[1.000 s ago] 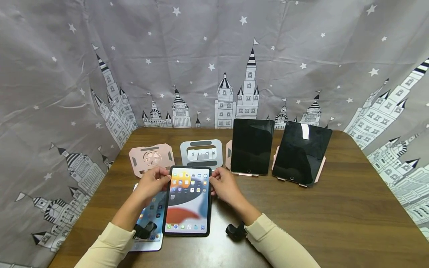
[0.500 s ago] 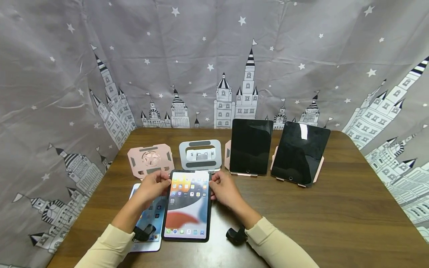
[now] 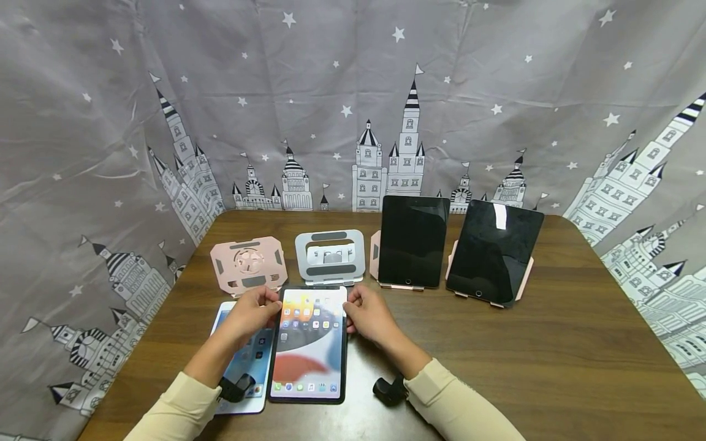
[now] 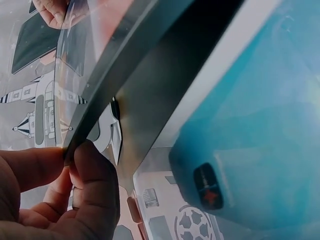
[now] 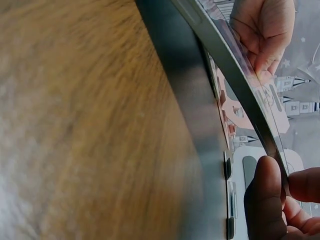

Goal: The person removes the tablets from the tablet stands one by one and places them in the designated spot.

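Observation:
A lit tablet (image 3: 306, 367) with a dark frame and rows of app icons is held between both hands. My left hand (image 3: 248, 317) pinches its upper left edge between thumb and fingers. On the upper right edge, my right hand (image 3: 372, 313) pinches likewise. Both wrist views show the tablet's edge (image 4: 107, 75) raised off the table. A white-framed tablet (image 3: 242, 367) lies on the table to the left, partly covered by the left forearm. Just beyond the held tablet's top edge stands a grey tablet stand (image 3: 331, 271).
At the back left is a pink stand (image 3: 225, 269) with a round cut-out. Two dark-screened tablets, one upright (image 3: 413, 245) and one slanted (image 3: 493, 254), lean on pink stands at the back right. Behind the wooden table (image 3: 551, 367) hangs a grey castle-print curtain (image 3: 309, 61).
The lit tablet has come slightly toward me, both hands moving with it. More of the grey stand's base shows, and a bright reflection has appeared at the screen's top.

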